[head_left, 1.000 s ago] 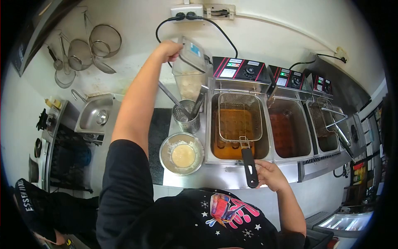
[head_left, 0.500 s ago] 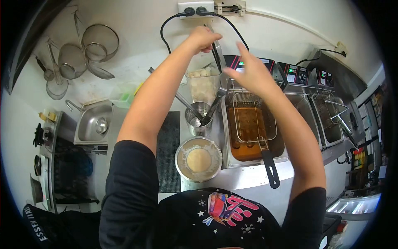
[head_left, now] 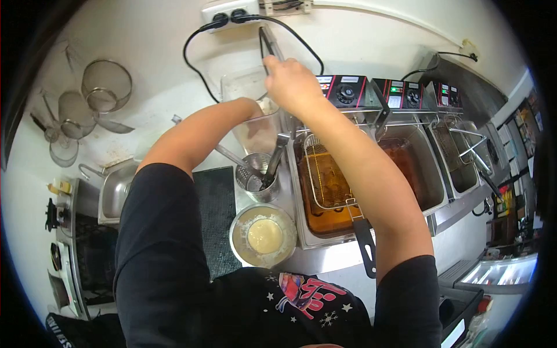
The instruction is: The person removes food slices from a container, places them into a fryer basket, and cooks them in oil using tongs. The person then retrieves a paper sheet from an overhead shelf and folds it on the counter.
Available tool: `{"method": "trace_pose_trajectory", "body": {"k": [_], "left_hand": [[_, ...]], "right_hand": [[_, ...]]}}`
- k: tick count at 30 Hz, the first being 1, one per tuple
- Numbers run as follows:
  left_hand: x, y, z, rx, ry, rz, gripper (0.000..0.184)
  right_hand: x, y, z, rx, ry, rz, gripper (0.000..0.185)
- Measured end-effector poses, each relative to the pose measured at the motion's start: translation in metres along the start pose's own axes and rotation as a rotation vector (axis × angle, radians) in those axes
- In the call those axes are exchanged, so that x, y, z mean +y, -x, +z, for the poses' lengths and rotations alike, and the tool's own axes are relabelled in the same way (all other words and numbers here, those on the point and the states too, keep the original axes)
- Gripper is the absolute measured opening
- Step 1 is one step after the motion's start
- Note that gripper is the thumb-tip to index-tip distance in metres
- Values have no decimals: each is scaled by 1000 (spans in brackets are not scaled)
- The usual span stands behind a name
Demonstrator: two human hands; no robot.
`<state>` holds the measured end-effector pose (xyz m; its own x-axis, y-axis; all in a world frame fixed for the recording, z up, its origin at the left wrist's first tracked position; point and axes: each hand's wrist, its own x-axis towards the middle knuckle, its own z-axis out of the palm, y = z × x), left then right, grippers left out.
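Note:
My left hand (head_left: 248,108) reaches into a tall clear plastic container (head_left: 255,136) of pale pieces (head_left: 267,107); its fingers are hidden inside. Closed around a pair of tongs (head_left: 268,43), my right hand (head_left: 291,84) is just right of the container, over its edge. Nearer me, a perforated metal cylinder (head_left: 249,187) holds a few metal utensils (head_left: 274,162). In front of it is a metal bowl (head_left: 237,235) with pale yellow batter (head_left: 265,235).
Right of the container, a wire fry basket (head_left: 325,168) with a black handle (head_left: 365,249) sits in a fryer of brown oil (head_left: 328,223). Another fryer vat (head_left: 426,168) stands beyond. Power cords (head_left: 191,64) hang behind. Strainers (head_left: 107,87) hang on the left wall.
The tongs have passed from my left hand to my right hand, which has closed on them. My left hand has dropped into the container. The view has shifted slightly.

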<state>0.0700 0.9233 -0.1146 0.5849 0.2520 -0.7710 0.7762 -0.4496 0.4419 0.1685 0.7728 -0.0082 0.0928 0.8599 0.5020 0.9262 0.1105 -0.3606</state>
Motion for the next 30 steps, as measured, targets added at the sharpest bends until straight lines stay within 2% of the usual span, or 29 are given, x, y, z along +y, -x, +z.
{"method": "trace_pose_trajectory", "body": {"k": [5,6,9,12,15,18,21,24,27,28,30], "left_hand": [[-11,-12,6,-150,-452,172,30],[-12,-13,8,-215,-469,140,31],[-11,-43,0,-622,-455,-126,49],[-18,-35,1,-508,-274,-154,54],[-17,-24,-1,-364,-151,-176,48],[-24,-38,-6,-435,-23,-124,43],[-28,-31,-17,-16,38,-127,33],[-40,-29,-33,175,77,-4,18],[-17,25,-31,470,139,77,8],[-4,49,-28,589,191,65,7],[3,95,-20,670,381,195,14]], "right_hand": [[3,4,0,-18,-35,-34,27],[3,4,-2,-23,-43,-36,27],[5,3,0,-3,-55,-25,27],[4,4,0,-17,-31,-36,27],[0,1,-1,-65,-7,-49,29],[-1,-1,1,-92,4,-52,30],[-6,-2,0,-109,13,-38,30],[-7,-2,0,-102,41,-51,30],[-10,-3,-1,-104,67,-81,30],[-12,-3,-2,-107,74,-89,30],[-14,-4,-1,-119,86,-107,30]]}}
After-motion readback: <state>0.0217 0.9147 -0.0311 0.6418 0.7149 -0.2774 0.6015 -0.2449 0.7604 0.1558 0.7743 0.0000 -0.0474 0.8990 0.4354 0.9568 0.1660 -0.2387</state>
